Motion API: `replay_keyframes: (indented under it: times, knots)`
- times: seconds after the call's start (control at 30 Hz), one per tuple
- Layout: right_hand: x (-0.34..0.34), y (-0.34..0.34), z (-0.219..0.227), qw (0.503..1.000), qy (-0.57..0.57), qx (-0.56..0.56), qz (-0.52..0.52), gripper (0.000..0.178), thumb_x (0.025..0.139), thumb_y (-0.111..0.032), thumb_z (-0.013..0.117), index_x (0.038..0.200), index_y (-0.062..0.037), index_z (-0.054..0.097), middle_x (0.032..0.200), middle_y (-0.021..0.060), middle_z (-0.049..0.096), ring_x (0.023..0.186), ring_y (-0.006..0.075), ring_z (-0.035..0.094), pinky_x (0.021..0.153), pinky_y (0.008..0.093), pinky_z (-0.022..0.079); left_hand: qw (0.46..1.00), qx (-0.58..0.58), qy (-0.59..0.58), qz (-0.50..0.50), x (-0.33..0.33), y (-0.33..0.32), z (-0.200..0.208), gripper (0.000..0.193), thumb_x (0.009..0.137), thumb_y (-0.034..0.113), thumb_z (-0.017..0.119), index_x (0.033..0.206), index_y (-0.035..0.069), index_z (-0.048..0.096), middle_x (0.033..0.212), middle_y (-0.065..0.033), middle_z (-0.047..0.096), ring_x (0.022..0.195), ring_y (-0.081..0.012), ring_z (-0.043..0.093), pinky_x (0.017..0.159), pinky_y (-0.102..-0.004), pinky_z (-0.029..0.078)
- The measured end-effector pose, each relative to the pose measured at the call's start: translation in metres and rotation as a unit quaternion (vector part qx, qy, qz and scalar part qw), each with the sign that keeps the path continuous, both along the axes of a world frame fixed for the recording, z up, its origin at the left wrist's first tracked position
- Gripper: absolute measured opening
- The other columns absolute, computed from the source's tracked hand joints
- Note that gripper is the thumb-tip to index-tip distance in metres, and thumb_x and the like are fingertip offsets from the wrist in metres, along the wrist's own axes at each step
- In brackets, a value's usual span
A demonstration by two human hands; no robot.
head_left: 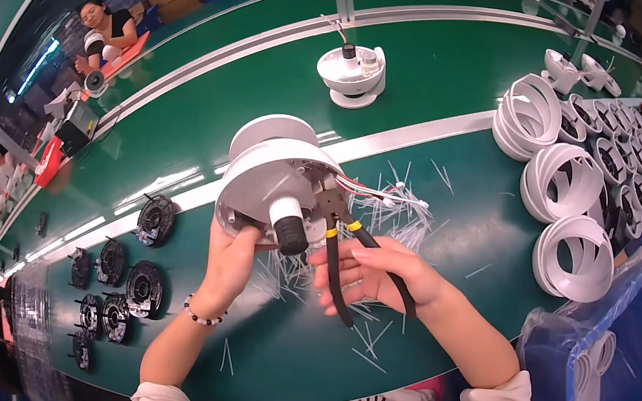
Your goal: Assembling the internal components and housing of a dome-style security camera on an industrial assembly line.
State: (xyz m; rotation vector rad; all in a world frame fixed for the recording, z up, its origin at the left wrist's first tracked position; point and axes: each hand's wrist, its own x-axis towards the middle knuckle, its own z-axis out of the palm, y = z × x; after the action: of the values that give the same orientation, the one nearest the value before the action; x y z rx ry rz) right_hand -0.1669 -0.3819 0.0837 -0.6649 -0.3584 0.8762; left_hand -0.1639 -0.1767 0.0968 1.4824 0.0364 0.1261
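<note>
My left hand (228, 261) grips the lower left rim of a white rounded plastic housing (251, 185), tilted so its inside faces me. A white barrel with a black ribbed end (291, 235) sticks out of it. Red and white wires (365, 192) trail from its right side. In my right hand (402, 272) is a pair of cutting pliers (332, 279) with black handles and yellow bands. Their handles are spread, and the jaws reach the housing's right edge; whether they bite on anything I cannot tell. Thin white strips, like cable tie offcuts (410, 224), lie beyond and beneath my hands.
Several black round parts (145, 290) lie at left on the green table. A similar white unit (351, 74) stands on the far belt. White rings (575, 256) are stacked at right, above a plastic-lined blue bin (548, 366). Other people (116, 30) sit along the line.
</note>
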Motion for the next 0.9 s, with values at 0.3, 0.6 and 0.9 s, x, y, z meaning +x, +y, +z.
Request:
replay_keyframes:
  times: [0.3,0.6,0.9]
  knots:
    - [0.004,-0.009,-0.001,1.0,0.024,0.008,-0.004,0.039,0.086,-0.027,0.043,0.109,0.0053,0.047,0.091,0.0136,0.057,0.076,0.022,0.059,0.067,0.0345,0.049,0.995,0.067,-0.07,-0.02,0.005,-0.001,-0.017,0.034,0.076,0.0,0.041,0.109,0.003,0.042,0.091,-0.0067,0.055,0.073,-0.0115,0.057,0.059,-0.0223,0.048]
    - [0.001,-0.005,-0.01,0.996,0.047,-0.029,-0.066,0.027,0.086,-0.023,0.044,0.091,0.0023,0.05,0.07,0.0073,0.053,0.058,0.0182,0.055,0.051,0.0298,0.046,0.995,0.087,-0.003,-0.055,0.005,-0.006,-0.016,0.046,0.074,-0.007,0.035,0.119,0.002,0.031,0.11,-0.0108,0.045,0.098,-0.0172,0.049,0.08,-0.0295,0.047]
    - [0.0,-0.007,-0.014,0.995,0.007,-0.038,-0.093,0.027,0.083,-0.023,0.048,0.092,0.0029,0.05,0.074,0.0091,0.053,0.059,0.0176,0.056,0.053,0.0296,0.047,1.0,-0.013,-0.009,0.007,0.033,-0.018,-0.014,0.044,0.07,-0.007,0.036,0.114,-0.004,0.036,0.109,-0.0145,0.045,0.092,-0.0213,0.054,0.069,-0.0306,0.053]
